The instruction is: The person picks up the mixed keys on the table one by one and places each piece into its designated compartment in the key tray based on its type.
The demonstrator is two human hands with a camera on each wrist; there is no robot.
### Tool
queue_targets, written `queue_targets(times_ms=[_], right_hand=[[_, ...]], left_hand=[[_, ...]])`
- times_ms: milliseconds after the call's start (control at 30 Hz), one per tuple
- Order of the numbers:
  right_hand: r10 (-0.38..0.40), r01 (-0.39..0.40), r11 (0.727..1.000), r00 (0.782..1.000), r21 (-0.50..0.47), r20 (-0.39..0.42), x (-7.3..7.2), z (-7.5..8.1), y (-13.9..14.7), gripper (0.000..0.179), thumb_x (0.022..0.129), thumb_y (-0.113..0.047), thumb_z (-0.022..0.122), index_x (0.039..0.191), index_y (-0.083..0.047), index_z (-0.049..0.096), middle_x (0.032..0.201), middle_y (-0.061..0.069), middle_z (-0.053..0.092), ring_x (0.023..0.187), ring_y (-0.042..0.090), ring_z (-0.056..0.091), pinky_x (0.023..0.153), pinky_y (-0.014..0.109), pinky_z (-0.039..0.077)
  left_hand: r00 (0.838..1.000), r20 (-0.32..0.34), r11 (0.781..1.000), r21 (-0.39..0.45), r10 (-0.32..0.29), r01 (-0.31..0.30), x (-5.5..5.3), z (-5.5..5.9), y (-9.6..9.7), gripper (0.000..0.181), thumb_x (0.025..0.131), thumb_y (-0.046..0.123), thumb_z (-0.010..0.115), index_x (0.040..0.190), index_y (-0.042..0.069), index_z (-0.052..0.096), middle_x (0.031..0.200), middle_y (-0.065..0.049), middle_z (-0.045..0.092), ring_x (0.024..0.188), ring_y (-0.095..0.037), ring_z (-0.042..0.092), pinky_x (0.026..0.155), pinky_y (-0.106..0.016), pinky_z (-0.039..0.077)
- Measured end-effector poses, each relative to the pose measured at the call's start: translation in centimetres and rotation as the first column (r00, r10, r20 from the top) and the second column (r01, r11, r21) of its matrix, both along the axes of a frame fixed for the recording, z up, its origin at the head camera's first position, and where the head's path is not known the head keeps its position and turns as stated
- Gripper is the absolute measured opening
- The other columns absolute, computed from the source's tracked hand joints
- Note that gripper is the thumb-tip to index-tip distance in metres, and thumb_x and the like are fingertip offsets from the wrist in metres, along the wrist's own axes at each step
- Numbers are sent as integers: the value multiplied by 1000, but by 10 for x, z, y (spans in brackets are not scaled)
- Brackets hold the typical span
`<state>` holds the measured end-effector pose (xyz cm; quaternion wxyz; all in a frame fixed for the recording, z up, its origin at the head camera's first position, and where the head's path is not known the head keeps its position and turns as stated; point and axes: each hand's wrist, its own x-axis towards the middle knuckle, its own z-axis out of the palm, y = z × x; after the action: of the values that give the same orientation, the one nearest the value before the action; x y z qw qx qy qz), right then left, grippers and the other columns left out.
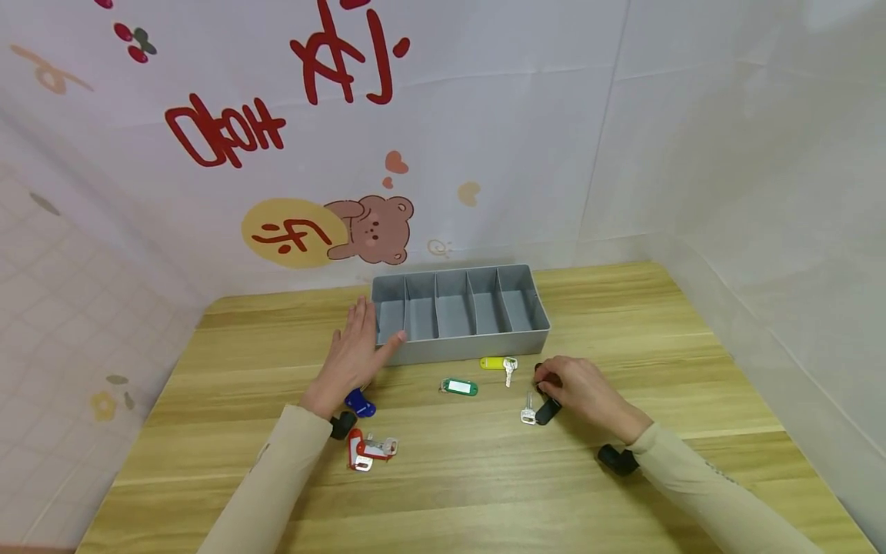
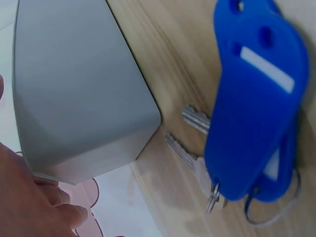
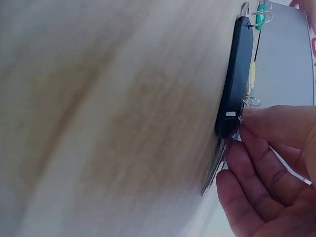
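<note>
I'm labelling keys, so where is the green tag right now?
In the head view, the green tag lies on the table in front of the gray tray, just left of the yellow tag.

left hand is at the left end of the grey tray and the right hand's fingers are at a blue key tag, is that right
Not quite: the right wrist view shows the right hand's fingers at a black key tag, not a blue one. The left hand is indeed at the left end of the grey tray.
</note>
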<state>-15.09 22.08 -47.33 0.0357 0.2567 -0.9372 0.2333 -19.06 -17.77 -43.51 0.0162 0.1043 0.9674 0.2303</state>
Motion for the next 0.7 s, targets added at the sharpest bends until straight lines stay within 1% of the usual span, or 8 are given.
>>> queue_targets(times_ms=[67, 133, 267, 333, 400, 567, 700], right_hand=[[4, -4, 1000, 1000, -9, -3, 1, 0, 0, 13, 86, 2, 80, 91, -10, 77, 87, -4, 73, 77, 8, 67, 69, 30, 56], [20, -21, 999, 1000, -25, -23, 2, 0, 1, 14, 86, 3, 79, 92, -9, 78, 88, -3, 74, 78, 9, 68, 69, 30, 57], [68, -74, 996, 990, -44, -120, 4, 2, 4, 16, 84, 7, 79, 93, -6, 78, 89, 0, 74, 78, 12, 69, 68, 32, 58], [72, -81, 996, 982, -41, -173, 5, 4, 7, 18, 82, 8, 80, 92, -6, 78, 89, 1, 74, 77, 14, 69, 68, 32, 58], [60, -71, 996, 977, -46, -205, 7, 7, 9, 19, 81, 9, 81, 91, -7, 77, 88, 1, 73, 77, 15, 68, 68, 33, 58], [-3, -22, 994, 974, -109, -225, 10, 19, 14, 19, 84, 9, 79, 92, -7, 74, 89, -1, 69, 78, 12, 64, 68, 34, 57], [-35, -6, 987, 967, -160, -253, 11, 30, 18, 19, 87, 8, 77, 95, -7, 71, 92, -2, 67, 79, 9, 61, 69, 34, 56]], left_hand=[[1000, 16, 1000, 0, 6, -6, -2, -1, 0, 102, 103, 69, 40, 163, -6, 7, 171, -22, -4, 158, -41, 1, 115, -76, 14], [1000, 27, 1000, -1, 11, -11, -3, -2, 1, 101, 103, 68, 40, 162, -7, 6, 171, -22, -5, 158, -41, 0, 116, -75, 14], [999, 40, 1000, 5, 14, -14, -4, -5, 1, 100, 104, 65, 40, 162, -7, 3, 171, -22, -6, 158, -41, 0, 115, -76, 13], [999, 39, 1000, 10, 13, -14, -4, -5, 1, 99, 105, 65, 41, 162, -7, 2, 171, -22, -5, 158, -41, 0, 115, -76, 14], [999, 38, 1000, 12, 13, -14, -4, -6, 2, 99, 105, 65, 41, 162, -6, 2, 171, -22, -5, 158, -41, 1, 115, -76, 14], [999, 29, 1000, 2, 14, -14, -6, -7, 3, 100, 104, 66, 40, 162, -7, 2, 171, -24, -2, 157, -42, 3, 114, -77, 16], [999, 31, 1000, 0, 16, -16, -7, -8, 3, 101, 104, 66, 40, 162, -6, 1, 171, -23, -3, 158, -42, 3, 114, -76, 17]])
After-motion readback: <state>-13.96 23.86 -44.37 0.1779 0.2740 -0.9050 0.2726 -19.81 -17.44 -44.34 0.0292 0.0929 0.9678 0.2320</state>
